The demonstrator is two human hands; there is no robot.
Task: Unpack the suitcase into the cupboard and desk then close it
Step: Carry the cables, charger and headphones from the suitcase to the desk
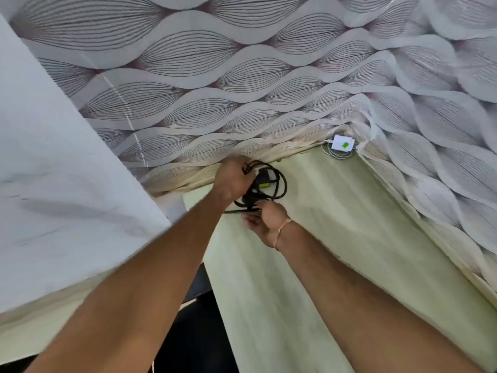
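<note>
Both hands reach forward: left hand (233,181) curled, right hand (265,220) upturned.

desk (336,238): pale wood | far corner: white charger (342,143) with cable | back edge: black cable coil (271,181)

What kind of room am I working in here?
Probably a bedroom or hotel room corner: leaf-patterned grey wallpaper meets a pale wooden desk top holding a small white charger with a green sticker, while both hands set down a coiled black cable.
</note>
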